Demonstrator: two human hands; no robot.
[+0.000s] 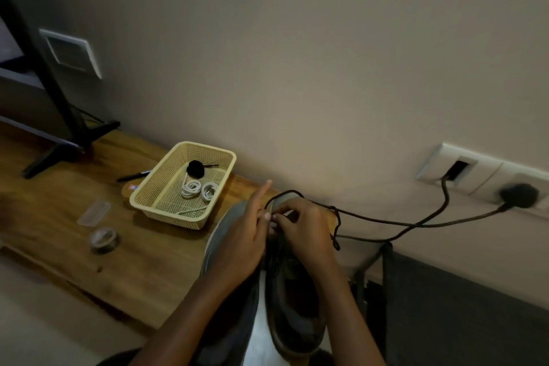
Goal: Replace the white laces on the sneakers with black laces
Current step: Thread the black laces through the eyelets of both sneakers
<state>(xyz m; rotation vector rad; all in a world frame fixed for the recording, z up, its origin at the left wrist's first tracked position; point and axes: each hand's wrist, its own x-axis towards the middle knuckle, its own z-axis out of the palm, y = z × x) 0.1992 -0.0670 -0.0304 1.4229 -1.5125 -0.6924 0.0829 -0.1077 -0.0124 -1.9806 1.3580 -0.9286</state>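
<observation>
Both hands lacing a dark sneaker on the counter's edge

The left hand (pixel 246 235) and right hand (pixel 306 226) meet fingertip to fingertip over the sneaker (pixel 294 309). Each pinches the black lace (pixel 337 226), and the left index finger sticks out straight. The lace loops just beyond the fingers and hangs down right of the right hand. Left of the left hand, close by, a basket (pixel 142 196) holds coiled white laces (pixel 199 189) and a black bundle (pixel 194 169).
</observation>
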